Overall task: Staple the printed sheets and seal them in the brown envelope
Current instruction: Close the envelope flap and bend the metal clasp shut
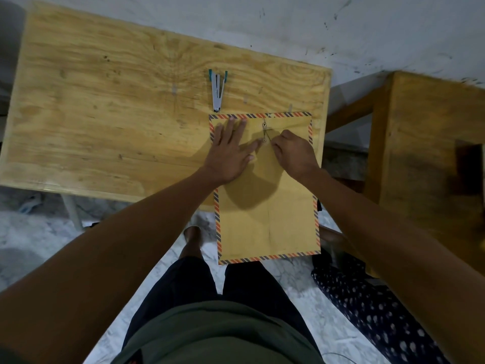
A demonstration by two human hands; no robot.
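The brown envelope (267,206) is lying lengthwise away from the person, its far half on the worktop (105,114), its near half overhanging the edge. The left hand (231,151) is pressing it flat, fingers straight. The right hand (294,153) is pinching the closure string (265,134) just right of the two clasps (sheets not visible, presumably inside). The stapler (217,90) is lying beyond.

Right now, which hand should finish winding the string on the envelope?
Right. The right hand already pinches the string beside the clasp, while the left hand lies flat, pinning the envelope.
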